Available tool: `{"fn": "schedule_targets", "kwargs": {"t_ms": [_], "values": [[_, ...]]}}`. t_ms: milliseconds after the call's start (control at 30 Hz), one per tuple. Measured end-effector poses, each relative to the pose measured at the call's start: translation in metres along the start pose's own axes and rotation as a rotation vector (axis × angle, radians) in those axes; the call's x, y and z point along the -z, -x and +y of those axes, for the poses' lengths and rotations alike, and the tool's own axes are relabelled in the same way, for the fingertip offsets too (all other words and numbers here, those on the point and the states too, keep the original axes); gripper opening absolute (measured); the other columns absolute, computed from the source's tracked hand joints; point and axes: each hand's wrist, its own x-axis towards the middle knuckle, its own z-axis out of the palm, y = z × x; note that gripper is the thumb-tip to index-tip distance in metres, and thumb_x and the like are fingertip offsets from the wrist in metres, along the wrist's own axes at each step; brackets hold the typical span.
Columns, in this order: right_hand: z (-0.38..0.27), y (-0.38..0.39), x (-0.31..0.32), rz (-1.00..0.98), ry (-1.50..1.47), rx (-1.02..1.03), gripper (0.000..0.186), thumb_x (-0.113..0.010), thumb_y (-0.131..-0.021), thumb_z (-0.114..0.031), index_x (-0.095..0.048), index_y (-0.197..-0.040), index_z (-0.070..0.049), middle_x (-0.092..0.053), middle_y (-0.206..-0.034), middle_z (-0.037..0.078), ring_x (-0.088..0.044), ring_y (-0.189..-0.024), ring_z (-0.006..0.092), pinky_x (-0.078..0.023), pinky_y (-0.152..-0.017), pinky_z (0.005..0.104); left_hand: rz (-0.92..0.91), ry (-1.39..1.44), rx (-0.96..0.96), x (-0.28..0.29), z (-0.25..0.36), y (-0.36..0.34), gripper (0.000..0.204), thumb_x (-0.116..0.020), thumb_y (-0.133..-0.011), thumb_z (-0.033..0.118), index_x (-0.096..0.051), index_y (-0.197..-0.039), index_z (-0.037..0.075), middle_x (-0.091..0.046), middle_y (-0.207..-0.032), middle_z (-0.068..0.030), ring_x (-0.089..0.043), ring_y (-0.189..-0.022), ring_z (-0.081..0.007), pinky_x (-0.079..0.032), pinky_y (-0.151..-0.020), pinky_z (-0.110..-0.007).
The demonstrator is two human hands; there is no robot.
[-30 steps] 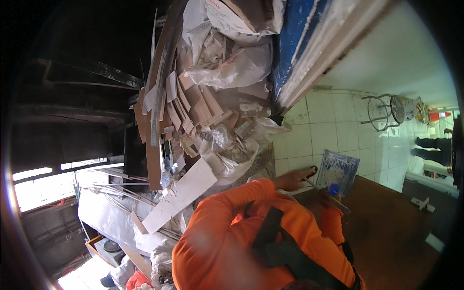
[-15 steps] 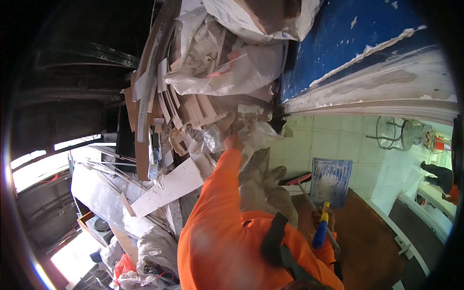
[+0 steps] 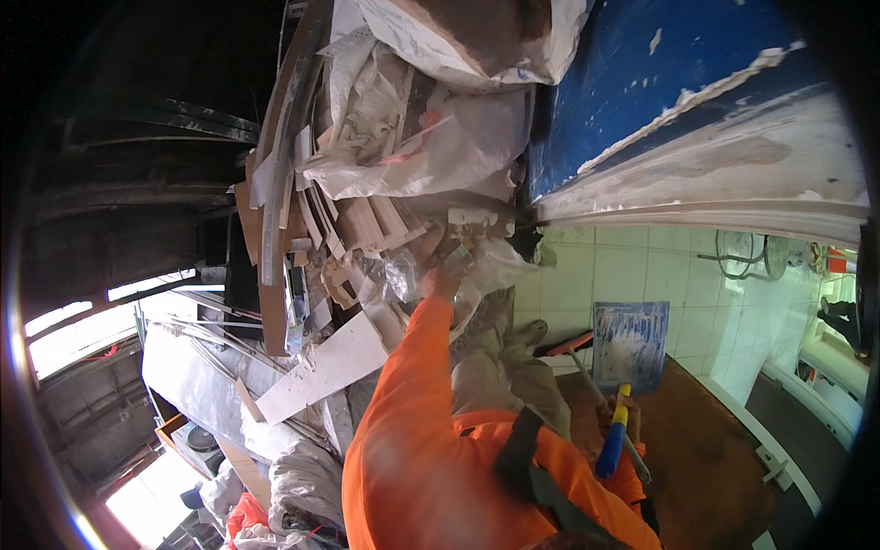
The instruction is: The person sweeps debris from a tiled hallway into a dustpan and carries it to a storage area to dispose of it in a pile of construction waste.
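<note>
My left arm, in an orange sleeve, stretches into a heap of scrap. My left hand (image 3: 442, 280) is down among crumpled clear plastic (image 3: 401, 277) and a white plastic bag (image 3: 495, 266); its fingers are too hidden to read. At my right side, my right hand (image 3: 627, 414) is closed round the yellow and blue handle of a dustpan (image 3: 631, 344), whose blue pan is smeared with white. A broom (image 3: 634, 458) is held in the same hand, its pale pole crossing behind the handle and its red head pointing towards my legs.
White board offcuts (image 3: 325, 367), brown strips (image 3: 371, 225) and a long metal profile (image 3: 275, 202) lie in the heap. Full white sacks (image 3: 440, 151) stand behind it. A blue panel (image 3: 660, 82) rises at far right, above pale floor tiles (image 3: 614, 266) and a brown board (image 3: 697, 458). A round stool (image 3: 747, 255) stands farther right.
The view has shifted slightly. My left hand stays at nearly the same spot in the scrap, and my right hand still grips the dustpan and broom.
</note>
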Motion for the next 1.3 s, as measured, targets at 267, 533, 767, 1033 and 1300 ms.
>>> {"fn": "schedule_targets", "kwargs": {"t_ms": [267, 533, 767, 1033, 1300], "values": [[-0.005, 0.009, -0.001, 0.024, 0.007, -0.035, 0.034, -0.054, -0.084, -0.032, -0.054, -0.088, 0.002, -0.054, -0.062, 0.008, -0.051, -0.047, 0.0175, -0.044, -0.042, 0.0256, 0.0, 0.889, 0.138, 0.006, -0.001, -0.011, 0.028, -0.056, -0.075, 0.018, -0.064, -0.096, 0.002, -0.064, -0.098, -0.0159, -0.06, -0.097, -0.032, -0.047, -0.085, -0.042], [-0.015, 0.03, -0.01, -0.236, -0.329, -0.268, 0.013, -0.056, -0.082, -0.013, -0.049, -0.078, -0.003, -0.054, -0.064, 0.009, -0.055, -0.05, 0.0204, -0.052, -0.047, 0.0292, -0.525, 2.009, 0.26, 0.095, 0.043, 0.042, 0.044, -0.048, -0.079, 0.021, -0.049, -0.118, 0.0, -0.058, -0.112, -0.0128, -0.058, -0.1, -0.0302, -0.048, -0.086, -0.045], [0.002, 0.015, -0.01, -0.105, -0.408, -0.005, 0.013, -0.054, -0.083, -0.01, -0.045, -0.075, -0.004, -0.055, -0.065, 0.01, -0.055, -0.05, 0.023, -0.054, -0.05, 0.0328, -0.618, 1.982, 0.067, 0.116, 0.097, 0.032, 0.043, -0.05, -0.086, 0.019, -0.043, -0.125, 0.001, -0.054, -0.116, -0.0129, -0.056, -0.101, -0.0315, -0.048, -0.084, -0.05], [0.014, -0.014, 0.042, -0.248, -0.577, -0.151, 0.039, -0.052, -0.085, -0.032, -0.056, -0.067, 0.002, -0.055, -0.066, 0.019, -0.055, -0.053, 0.0233, -0.046, -0.041, 0.0291, -0.267, 1.192, -0.266, 0.122, 0.172, 0.04, 0.033, -0.049, -0.093, 0.017, -0.046, -0.124, 0.006, -0.053, -0.114, -0.0064, -0.057, -0.092, -0.0158, -0.057, -0.067, -0.035], [0.026, -0.022, 0.05, -0.326, -0.509, -0.141, 0.04, -0.052, -0.086, -0.033, -0.06, -0.065, 0.0, -0.06, -0.067, 0.016, -0.058, -0.057, 0.0243, -0.049, -0.041, 0.0307, -0.101, 0.732, -0.336, 0.114, 0.178, 0.015, 0.038, -0.05, -0.092, 0.019, -0.045, -0.124, 0.0, -0.058, -0.104, -0.0123, -0.059, -0.086, -0.0206, -0.054, -0.056, -0.033]]}}
